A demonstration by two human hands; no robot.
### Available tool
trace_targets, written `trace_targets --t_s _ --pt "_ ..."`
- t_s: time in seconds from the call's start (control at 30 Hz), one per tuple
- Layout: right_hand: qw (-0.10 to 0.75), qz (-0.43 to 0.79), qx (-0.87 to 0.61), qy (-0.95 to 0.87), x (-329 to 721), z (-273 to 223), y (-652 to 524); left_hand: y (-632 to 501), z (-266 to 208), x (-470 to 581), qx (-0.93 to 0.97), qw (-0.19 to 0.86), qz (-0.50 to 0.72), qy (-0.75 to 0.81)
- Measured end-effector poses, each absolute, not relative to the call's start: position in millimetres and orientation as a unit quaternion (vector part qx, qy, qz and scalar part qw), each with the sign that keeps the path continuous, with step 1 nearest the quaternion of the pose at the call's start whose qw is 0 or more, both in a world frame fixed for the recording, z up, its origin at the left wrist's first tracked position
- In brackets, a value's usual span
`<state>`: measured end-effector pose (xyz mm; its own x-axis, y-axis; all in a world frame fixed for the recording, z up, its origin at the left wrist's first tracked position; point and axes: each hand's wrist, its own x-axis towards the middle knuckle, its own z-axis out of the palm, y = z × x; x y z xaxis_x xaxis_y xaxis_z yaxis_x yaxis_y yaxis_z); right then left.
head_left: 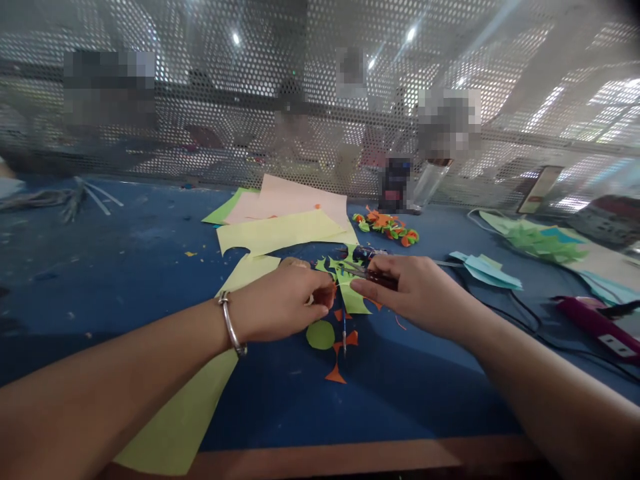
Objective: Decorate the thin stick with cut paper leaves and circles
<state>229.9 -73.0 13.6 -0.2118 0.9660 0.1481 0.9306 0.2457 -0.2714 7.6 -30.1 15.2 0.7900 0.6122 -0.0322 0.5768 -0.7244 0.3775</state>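
My right hand (415,287) is closed around the dark handles of a pair of scissors (383,277), with the blades pointing left. Facing it, my left hand (295,297) has its fingers pinched together, a thin pale strand showing at the fingertips; what they hold is too small to name. A silver bangle circles the left wrist. Beneath and between the hands lie green paper scraps (356,300). Closer to me are a round green paper piece (320,335), orange paper offcuts (336,373) and a slim blue pen-like stick (344,320).
Yellow paper (275,233) and pink paper (305,193) overlap behind my hands. An orange-and-green paper garland (393,227) lies beyond. At right are light-blue paper pieces (487,270), dark cables and a magenta power strip (595,323). A perforated metal screen (200,100) rises behind the blue table.
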Motion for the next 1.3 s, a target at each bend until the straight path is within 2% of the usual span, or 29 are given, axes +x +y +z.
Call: trace_targets --t_s 0.4,0.5,0.67,0.87,0.97,1.07,1.13,1.3 --pt "0.183 0.098 -0.586 -0.783 224.9 7.1 -72.1 -32.9 5.2 10.9 0.931 0.212 -0.005 0.298" --pt "0.216 0.139 -0.571 -0.78 221.6 7.0 -74.4 -30.4 7.1 10.7 0.915 0.233 0.026 0.327" --pt "0.268 0.194 -0.557 -0.762 218.2 4.4 -75.9 -20.9 1.3 11.8 0.851 0.381 0.192 0.304" --pt "0.334 0.19 -0.522 -0.761 219.6 0.8 -73.5 -22.2 -4.9 19.5 0.736 0.512 0.353 0.265" --pt "0.378 0.186 -0.508 -0.751 220.2 -0.2 -73.1 -30.6 -2.1 23.9 0.65 0.602 0.371 0.278" --pt "0.401 0.187 -0.5 -0.744 219.9 -0.8 -72.8 -37.7 0.7 26.3 0.574 0.69 0.333 0.288" --pt "0.403 0.192 -0.498 -0.743 219.2 -0.7 -73.2 -39.1 1.5 26.5 0.557 0.704 0.33 0.291" --pt "0.399 0.218 -0.496 -0.74 217.6 2.2 -75.2 -35.1 2.3 25.0 0.578 0.665 0.367 0.299"
